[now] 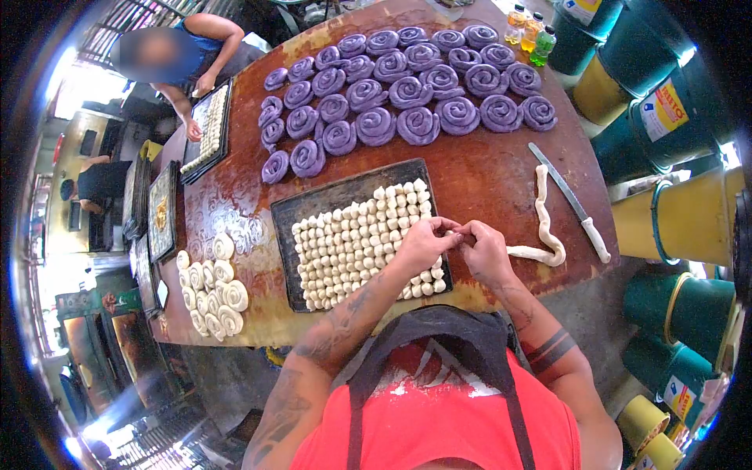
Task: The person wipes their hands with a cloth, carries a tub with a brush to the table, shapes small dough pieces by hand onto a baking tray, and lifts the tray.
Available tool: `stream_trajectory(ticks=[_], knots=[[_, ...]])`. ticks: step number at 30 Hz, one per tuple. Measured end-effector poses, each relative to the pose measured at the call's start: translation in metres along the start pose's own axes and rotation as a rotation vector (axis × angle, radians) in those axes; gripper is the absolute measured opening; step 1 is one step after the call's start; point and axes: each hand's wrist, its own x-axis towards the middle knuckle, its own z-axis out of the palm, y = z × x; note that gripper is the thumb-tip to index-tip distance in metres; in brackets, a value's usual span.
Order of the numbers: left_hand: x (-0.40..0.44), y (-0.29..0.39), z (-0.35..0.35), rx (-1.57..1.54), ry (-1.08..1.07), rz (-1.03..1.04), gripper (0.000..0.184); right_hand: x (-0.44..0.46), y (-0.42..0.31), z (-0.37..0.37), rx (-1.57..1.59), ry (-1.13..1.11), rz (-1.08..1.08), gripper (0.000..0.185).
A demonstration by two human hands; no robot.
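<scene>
My left hand [428, 244] and my right hand [484, 249] meet over the right edge of a dark baking tray [283, 227]. Both have their fingers pinched together; whatever is between the fingertips is too small to make out. Rows of small pale dough balls [352, 247] fill much of the tray. From beside my right hand a long pale dough rope [542, 211] runs right, then bends up the table. A long knife [565, 192] with a white handle lies to the right of the rope.
Purple dough spirals [417, 90] cover the far part of the brown table [486, 172]. Pale spirals [211, 294] lie at left. A co-worker [200, 55] handles another tray [205, 137] at upper left. Bottles [531, 35] stand at the far corner; bins [681, 211] line the right.
</scene>
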Motion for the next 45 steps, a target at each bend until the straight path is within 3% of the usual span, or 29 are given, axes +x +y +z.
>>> stream_trajectory(ticks=[2, 5, 7, 8, 11, 12, 15, 16, 19, 20, 22, 23, 24, 26, 28, 29, 32, 35, 39, 40, 42, 44, 45], knots=[[0.003, -0.008, -0.012, -0.074, -0.102, -0.124, 0.028, 0.003, -0.004, -0.011, 0.049, -0.167, 0.116, 0.018], [0.000, 0.003, -0.049, 0.492, 0.107, -0.111, 0.028, 0.001, 0.008, -0.017, 0.150, -0.252, 0.289, 0.022], [0.005, 0.002, -0.088, 0.459, 0.433, -0.163, 0.026, -0.005, 0.038, -0.010, 0.184, -0.197, 0.285, 0.026], [0.014, -0.011, -0.108, 0.531, 0.561, -0.031, 0.025, -0.011, 0.042, -0.010, 0.113, -0.160, 0.072, 0.027], [0.040, -0.042, -0.146, 0.708, 0.783, 0.284, 0.018, -0.021, 0.060, -0.013, -0.566, -0.126, -0.243, 0.024], [0.041, -0.038, -0.148, 0.761, 0.836, 0.377, 0.016, -0.022, 0.065, -0.013, -0.516, -0.068, -0.258, 0.019], [0.033, -0.032, -0.138, 0.791, 0.695, 0.203, 0.013, -0.011, 0.082, -0.015, -0.232, -0.135, 0.058, 0.017], [0.027, -0.021, -0.131, 0.948, 0.638, 0.087, 0.017, -0.006, 0.084, -0.010, 0.369, -0.116, 0.306, 0.019], [0.028, -0.036, -0.127, 1.112, 0.757, 0.309, 0.025, -0.004, 0.041, -0.046, 0.817, -0.124, 0.448, 0.024], [0.031, -0.036, -0.118, 1.018, 0.775, 0.360, 0.031, -0.001, 0.021, -0.052, 0.584, -0.136, 0.484, 0.021], [0.026, -0.013, -0.077, 0.704, 0.567, 0.476, 0.030, -0.001, 0.038, -0.031, 0.261, -0.055, 0.319, 0.017], [0.019, 0.004, -0.051, 0.419, 0.358, 0.269, 0.024, -0.001, 0.042, -0.023, 0.096, -0.018, 0.234, 0.015], [0.005, 0.026, -0.026, 0.364, 0.149, 0.346, 0.019, 0.001, 0.027, -0.020, 0.043, -0.010, 0.278, 0.012], [-0.002, 0.042, 0.004, 0.422, -0.107, 0.554, 0.021, -0.001, 0.028, -0.004, 0.324, 0.040, 0.235, 0.010], [-0.007, 0.041, 0.014, 0.469, -0.063, 0.717, 0.022, -0.003, 0.004, -0.009, 0.138, 0.007, 0.062, 0.006], [-0.006, 0.036, 0.013, 0.496, -0.056, 0.747, 0.021, -0.002, -0.001, -0.008, 0.125, 0.005, 0.104, 0.008], [-0.003, 0.016, 0.001, 0.496, 0.061, 0.351, 0.023, -0.002, -0.021, -0.010, 0.179, 0.066, 0.144, 0.018], [0.005, -0.008, 0.007, 0.048, 0.080, 0.157, 0.028, -0.003, 0.005, -0.003, 0.048, 0.070, 0.011, 0.022], [-0.005, 0.014, -0.003, 0.160, -0.040, -0.127, 0.035, -0.001, -0.003, -0.011, 0.041, -0.162, 0.038, 0.021], [-0.004, 0.002, -0.010, 0.110, -0.033, -0.069, 0.021, 0.000, 0.002, -0.015, 0.057, -0.209, -0.003, 0.020], [-0.005, -0.006, -0.038, 0.520, 0.177, 0.026, 0.022, -0.003, 0.024, -0.011, 0.153, -0.197, 0.108, 0.021], [0.007, -0.030, -0.085, 0.516, 0.505, -0.008, 0.023, -0.004, 0.029, -0.017, 0.120, -0.241, 0.207, 0.023], [0.003, -0.016, -0.097, 0.464, 0.606, -0.013, 0.021, -0.008, 0.035, -0.017, -0.071, -0.183, 0.026, 0.024]])
